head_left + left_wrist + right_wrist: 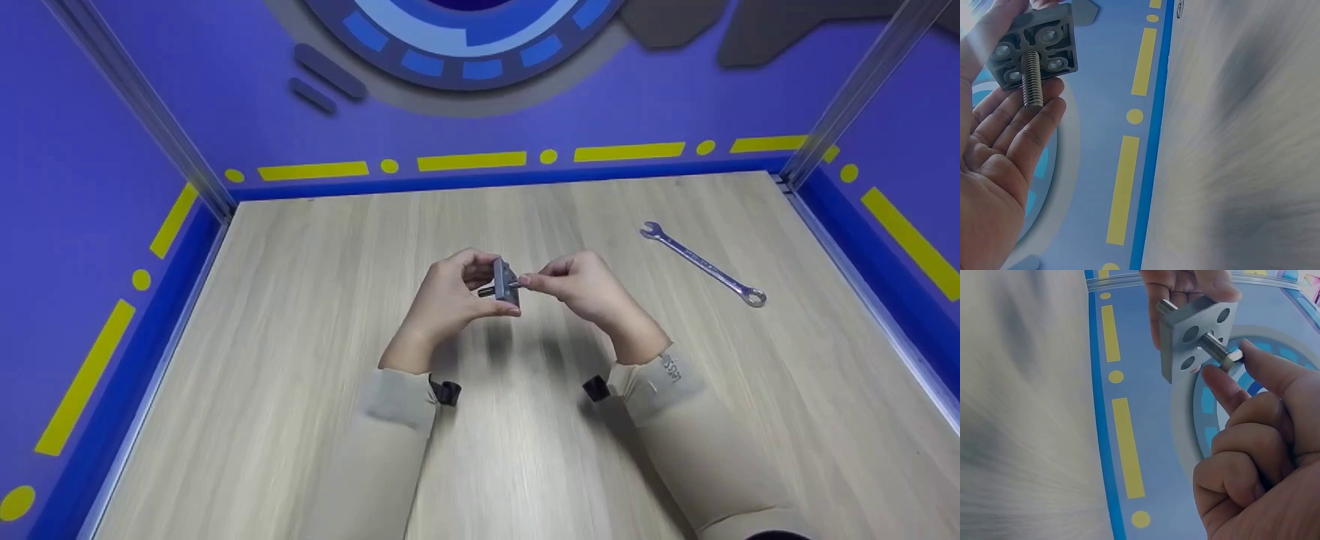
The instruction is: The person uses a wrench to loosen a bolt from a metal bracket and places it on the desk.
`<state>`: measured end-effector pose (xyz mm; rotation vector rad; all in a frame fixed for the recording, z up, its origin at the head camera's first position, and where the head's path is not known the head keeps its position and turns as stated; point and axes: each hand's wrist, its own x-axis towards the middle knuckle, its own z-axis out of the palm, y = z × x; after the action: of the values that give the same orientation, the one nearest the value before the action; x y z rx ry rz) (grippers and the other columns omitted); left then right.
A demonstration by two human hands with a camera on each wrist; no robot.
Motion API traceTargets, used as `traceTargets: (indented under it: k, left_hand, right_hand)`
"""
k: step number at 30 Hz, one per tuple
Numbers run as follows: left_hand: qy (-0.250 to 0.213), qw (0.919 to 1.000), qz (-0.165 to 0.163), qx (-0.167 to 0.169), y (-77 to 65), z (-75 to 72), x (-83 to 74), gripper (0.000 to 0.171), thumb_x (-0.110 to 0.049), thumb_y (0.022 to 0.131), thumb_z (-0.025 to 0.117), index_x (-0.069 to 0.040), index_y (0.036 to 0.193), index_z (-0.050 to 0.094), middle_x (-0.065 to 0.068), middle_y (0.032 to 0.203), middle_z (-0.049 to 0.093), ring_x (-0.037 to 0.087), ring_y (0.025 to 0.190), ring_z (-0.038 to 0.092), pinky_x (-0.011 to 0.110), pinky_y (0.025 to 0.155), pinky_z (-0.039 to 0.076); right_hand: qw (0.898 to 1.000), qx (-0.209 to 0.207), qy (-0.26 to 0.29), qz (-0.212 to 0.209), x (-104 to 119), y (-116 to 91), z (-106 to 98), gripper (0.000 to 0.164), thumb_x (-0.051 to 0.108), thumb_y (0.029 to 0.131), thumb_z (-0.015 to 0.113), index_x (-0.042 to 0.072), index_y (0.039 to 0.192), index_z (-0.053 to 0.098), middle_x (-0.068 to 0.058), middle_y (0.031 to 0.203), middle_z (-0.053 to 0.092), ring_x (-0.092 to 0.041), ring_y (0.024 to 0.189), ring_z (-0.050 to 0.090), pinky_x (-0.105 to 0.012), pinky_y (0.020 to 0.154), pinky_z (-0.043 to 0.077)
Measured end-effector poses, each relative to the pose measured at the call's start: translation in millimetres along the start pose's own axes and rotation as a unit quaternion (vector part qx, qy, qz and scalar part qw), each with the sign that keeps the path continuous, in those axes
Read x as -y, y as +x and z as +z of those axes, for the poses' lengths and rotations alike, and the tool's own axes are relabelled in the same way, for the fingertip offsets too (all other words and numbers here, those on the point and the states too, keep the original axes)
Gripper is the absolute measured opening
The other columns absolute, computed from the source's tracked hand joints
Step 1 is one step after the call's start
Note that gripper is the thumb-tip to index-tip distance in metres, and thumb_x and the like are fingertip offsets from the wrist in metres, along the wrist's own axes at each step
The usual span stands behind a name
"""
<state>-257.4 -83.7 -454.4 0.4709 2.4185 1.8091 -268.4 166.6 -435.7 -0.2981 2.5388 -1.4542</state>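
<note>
My left hand: my fingers and thumb of the left hand [450, 296] grip a grey square plate [1176, 350] on edge, thumb on the side toward me.
My right hand: thumb and forefinger of the right hand [590, 289] pinch the hex head of a steel bolt [1216, 347], the other fingers curled into my palm.
Plate and bolt: held above the middle of the wood-grain table [300, 315], nearer its far edge than my own side; the bolt runs through the plate's centre, threads showing on both faces, holes around it.
Wrench: a combination wrench [705, 264] lies slantwise to the right, its forked end toward the far edge, its ring end toward the right edge.
Backdrop: a blue-violet wall [202, 97] with yellow dashes and dots rises behind the far edge.
</note>
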Motion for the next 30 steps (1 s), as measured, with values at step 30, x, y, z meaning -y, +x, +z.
traceTargets:
  k: [30]
  left_hand:
    - [0.0,1.0,0.005,-0.003,-0.5,0.2,-1.4,0.081,-0.021,0.073,0.109,-0.007,0.142,0.071,0.008,0.135,0.082,0.023,0.13,0.079,0.029,0.114,0.065]
  right_hand:
    - [1.0,-0.011,0.007,0.01,-1.9,1.3,0.5,0.047,0.049,0.109,0.074,0.008,0.092,0.088,0.009,0.073,0.052,-0.017,0.076,0.046,-0.029,0.064,0.034]
